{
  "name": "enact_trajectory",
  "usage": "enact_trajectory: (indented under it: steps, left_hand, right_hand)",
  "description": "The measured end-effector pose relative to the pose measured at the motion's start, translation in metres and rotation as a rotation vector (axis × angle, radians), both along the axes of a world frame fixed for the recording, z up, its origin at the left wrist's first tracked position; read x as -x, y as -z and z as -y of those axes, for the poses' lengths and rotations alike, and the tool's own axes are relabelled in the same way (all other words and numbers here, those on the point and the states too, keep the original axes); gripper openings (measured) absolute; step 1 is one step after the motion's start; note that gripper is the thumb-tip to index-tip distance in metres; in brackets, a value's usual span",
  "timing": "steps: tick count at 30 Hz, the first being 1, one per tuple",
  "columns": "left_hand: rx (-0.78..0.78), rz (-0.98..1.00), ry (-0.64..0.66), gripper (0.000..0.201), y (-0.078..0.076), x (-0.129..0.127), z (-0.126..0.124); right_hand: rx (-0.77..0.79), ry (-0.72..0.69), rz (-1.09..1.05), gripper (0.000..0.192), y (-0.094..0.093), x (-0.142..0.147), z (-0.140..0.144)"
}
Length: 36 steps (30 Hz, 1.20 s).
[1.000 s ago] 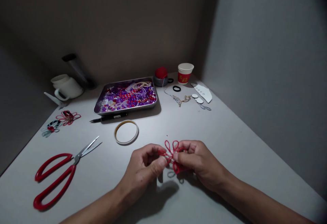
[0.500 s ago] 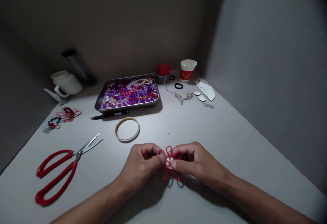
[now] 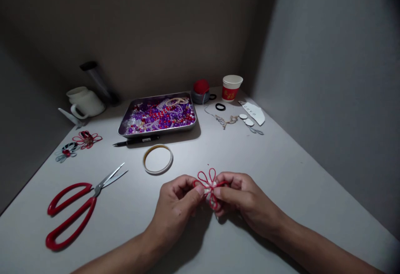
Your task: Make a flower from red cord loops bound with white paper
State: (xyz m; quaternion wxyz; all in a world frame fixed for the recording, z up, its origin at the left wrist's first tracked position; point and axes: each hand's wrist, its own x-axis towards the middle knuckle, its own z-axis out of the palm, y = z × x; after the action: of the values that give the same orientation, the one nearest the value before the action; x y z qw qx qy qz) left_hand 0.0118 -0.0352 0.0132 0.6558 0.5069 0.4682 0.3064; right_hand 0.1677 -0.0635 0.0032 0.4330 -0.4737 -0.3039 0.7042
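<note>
Both of my hands hold a small red cord flower (image 3: 208,184) with looped petals and a pale centre, just above the white table (image 3: 281,169). My left hand (image 3: 176,207) pinches its left side between thumb and forefinger. On the flower's right side, my right hand (image 3: 245,201) pinches it with the thumb on top. Two loops stand up above my fingers and one hangs below them.
Red-handled scissors (image 3: 75,209) lie at the left. A tape ring (image 3: 158,159), a black pen (image 3: 136,141) and a metal tray of purple and red beads (image 3: 158,115) sit ahead. Two finished flowers (image 3: 78,144), a white jug (image 3: 84,103), a paper cup (image 3: 231,88) and a red pincushion (image 3: 200,91) stand farther back.
My hands turned the red flower between the fingers and lifted it a little; its loops now stand higher. The view shifted slightly, and nothing else on the table moved.
</note>
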Motion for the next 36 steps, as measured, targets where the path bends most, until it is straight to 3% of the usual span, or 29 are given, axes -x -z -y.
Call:
enact_trajectory:
  steps: [6, 14, 20, 24, 29, 36]
  left_hand:
    - [0.037, 0.054, 0.107, 0.02, 0.004, 0.006, -0.003]
    - [0.035, -0.145, 0.007, 0.019, -0.007, -0.004, -0.003]
    - [-0.019, -0.16, -0.015, 0.019, -0.001, -0.003, -0.001]
    - [-0.308, -0.243, -0.009, 0.013, 0.003, 0.002, 0.003]
    - [-0.775, -0.271, 0.176, 0.013, 0.004, 0.009, 0.005]
    - [-1.097, -0.244, 0.347, 0.033, 0.011, 0.019, 0.001]
  right_hand:
    - [0.0, -0.009, 0.092, 0.006, -0.003, -0.001, 0.0]
    - [-0.079, -0.004, 0.259, 0.006, -0.001, 0.002, 0.001]
    - [-0.072, -0.021, 0.285, 0.008, -0.001, 0.004, 0.001]
    - [-0.025, -0.005, 0.301, 0.008, -0.003, 0.005, 0.0]
    - [-0.007, -0.032, 0.276, 0.006, -0.005, 0.003, -0.001]
    - [0.048, -0.054, 0.234, 0.004, -0.005, 0.002, 0.0]
